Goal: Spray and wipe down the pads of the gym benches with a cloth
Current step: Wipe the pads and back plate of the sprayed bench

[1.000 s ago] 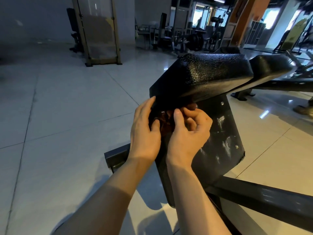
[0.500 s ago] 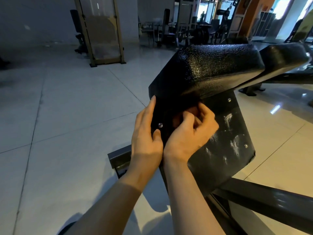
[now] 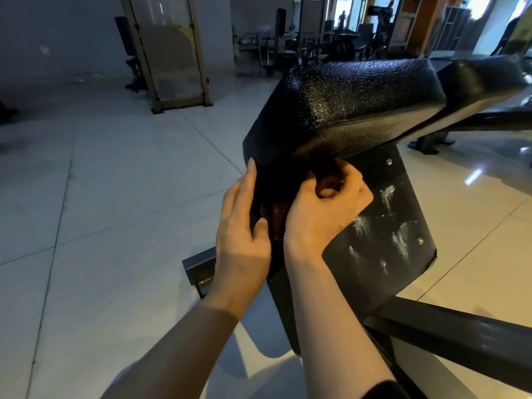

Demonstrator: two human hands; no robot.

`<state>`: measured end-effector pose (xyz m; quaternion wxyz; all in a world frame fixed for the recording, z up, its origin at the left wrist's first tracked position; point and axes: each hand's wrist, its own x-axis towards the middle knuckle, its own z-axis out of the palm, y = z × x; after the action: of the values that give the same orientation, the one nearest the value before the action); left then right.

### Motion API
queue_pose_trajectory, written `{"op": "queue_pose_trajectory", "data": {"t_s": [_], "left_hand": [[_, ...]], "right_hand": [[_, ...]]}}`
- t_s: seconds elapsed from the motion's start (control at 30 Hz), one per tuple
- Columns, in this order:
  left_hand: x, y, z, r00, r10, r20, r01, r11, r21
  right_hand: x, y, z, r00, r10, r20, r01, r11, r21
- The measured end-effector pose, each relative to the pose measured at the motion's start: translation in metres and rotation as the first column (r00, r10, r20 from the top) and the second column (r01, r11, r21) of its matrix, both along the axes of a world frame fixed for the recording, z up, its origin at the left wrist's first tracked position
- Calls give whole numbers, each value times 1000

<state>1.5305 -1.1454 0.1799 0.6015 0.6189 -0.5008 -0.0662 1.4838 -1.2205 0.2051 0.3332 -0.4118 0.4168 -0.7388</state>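
We see both hands at the near end of the black pad (image 3: 359, 99), down under its front edge. Left hand (image 3: 241, 223) lies with straight fingers flat along the pad's left side, thumb against the dark face, grip open, holding nothing we can make out. Right hand (image 3: 322, 208) has fingers curled in under the pad's lip, grip closed on a dark reddish cloth (image 3: 277, 214) wedged between the two hands; cloth mostly hidden in shadow. Black backing board (image 3: 385, 234) below the pad shows white smears. Frame bar (image 3: 460, 335) runs lower right over the tile floor (image 3: 100, 197)
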Motion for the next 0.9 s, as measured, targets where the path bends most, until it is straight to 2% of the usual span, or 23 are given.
{"op": "queue_pose_trajectory", "data": {"t_s": [0.13,0.17,0.3,0.37,0.47,0.5,0.57,0.63,0.67,0.73,0.8,0.9], "left_hand": [[-8,-1,-4,1000,22,8,-23,1000,18],[-11,-1,-5,999,35,11,-36,999,26],[-19,-9,-11,994,107,6,-107,994,23],[-21,-13,-13,990,139,15,-139,990,16],[-29,-18,-16,984,173,39,-173,985,14],[-32,-20,-18,983,181,39,-182,983,19],[-37,-25,-20,984,178,14,-179,984,10],[-41,-31,-22,984,178,-4,-178,984,-10],[-43,-34,-22,983,184,-9,-184,983,-19],[-45,-37,-23,981,192,-19,-193,981,-30],[-47,-39,-24,978,206,-18,-206,978,-22],[-47,-41,-23,976,216,-26,-216,976,-17]], "right_hand": [[-4,-23,-14,994,105,9,-104,971,216],[-7,-22,-14,997,73,14,-74,975,211],[-12,-22,-7,998,-31,47,31,1000,2],[-10,-33,-6,1000,14,15,-15,999,29],[-14,-44,-11,994,112,-18,-107,977,184],[-16,-41,-12,996,91,3,-90,980,180],[-16,-34,-12,999,-13,44,10,998,61],[-14,-34,-11,998,-27,58,28,999,-20],[-13,-39,-11,999,18,44,-18,1000,-6],[-15,-50,-14,989,146,-13,-144,982,124],[-19,-54,-19,986,161,-42,-150,969,196],[-22,-52,-20,999,32,-11,-32,999,35]]}}
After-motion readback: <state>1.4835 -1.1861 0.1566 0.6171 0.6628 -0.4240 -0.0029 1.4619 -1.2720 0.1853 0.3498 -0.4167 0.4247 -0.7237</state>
